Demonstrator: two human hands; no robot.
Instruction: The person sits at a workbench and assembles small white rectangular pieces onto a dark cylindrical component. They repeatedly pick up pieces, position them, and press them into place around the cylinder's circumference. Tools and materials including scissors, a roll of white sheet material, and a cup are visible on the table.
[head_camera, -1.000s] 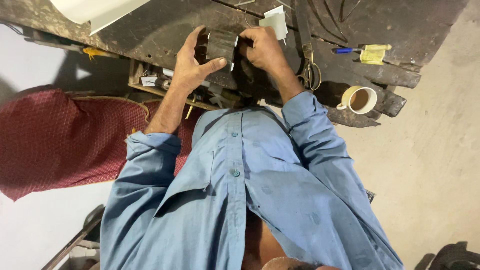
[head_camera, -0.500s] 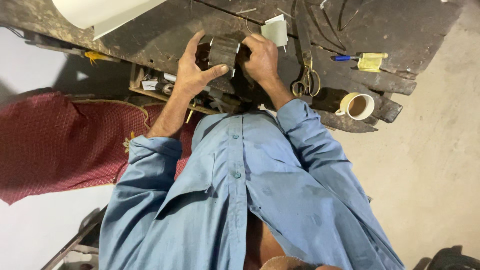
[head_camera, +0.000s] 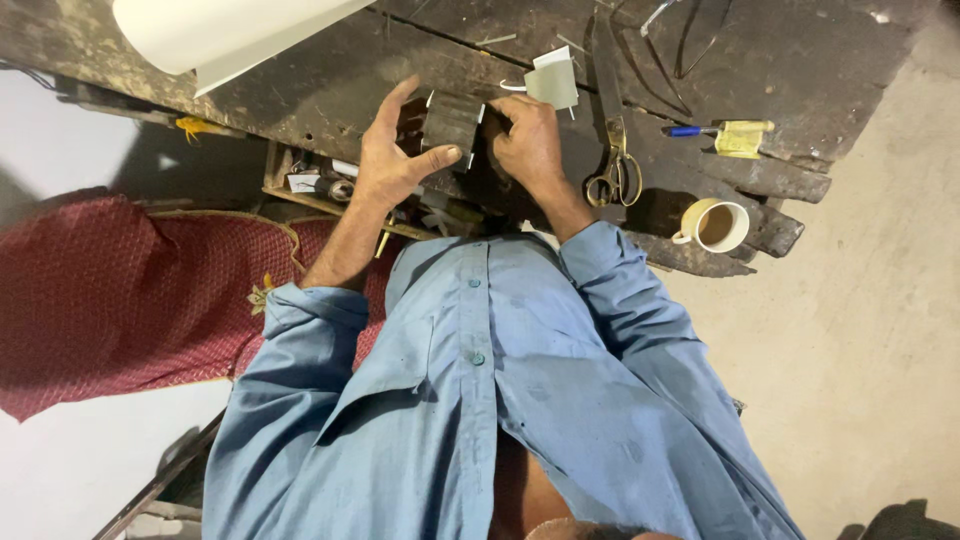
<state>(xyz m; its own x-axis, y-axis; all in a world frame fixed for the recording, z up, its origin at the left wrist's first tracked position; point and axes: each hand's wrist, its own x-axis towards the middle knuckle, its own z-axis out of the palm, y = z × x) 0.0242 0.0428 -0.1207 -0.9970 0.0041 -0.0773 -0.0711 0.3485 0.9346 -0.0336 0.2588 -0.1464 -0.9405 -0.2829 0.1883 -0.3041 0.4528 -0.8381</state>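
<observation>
I look straight down my blue shirt to a dark, worn wooden workbench (head_camera: 330, 80). Both hands meet at its near edge on a small dark folded piece of card or leather (head_camera: 452, 125) with pale edges. My left hand (head_camera: 395, 155) holds it from the left, thumb across its lower front, fingers raised behind it. From the right, my right hand (head_camera: 525, 140) grips it with curled fingers on its right edge. How the piece is folded inside is hidden by the hands.
Brass-handled scissors (head_camera: 612, 150) lie right of my right hand, a cup of tea (head_camera: 715, 225) stands at the bench's near right corner. A blue pen with a yellow scrap (head_camera: 720, 135), a pale card piece (head_camera: 553, 82), a white roll (head_camera: 220, 30), a red cushion (head_camera: 110, 290).
The view has shifted slightly, so the bench sits lower in the frame. Both hands stay on the dark piece and have turned it a little; my left thumb now lies across its front.
</observation>
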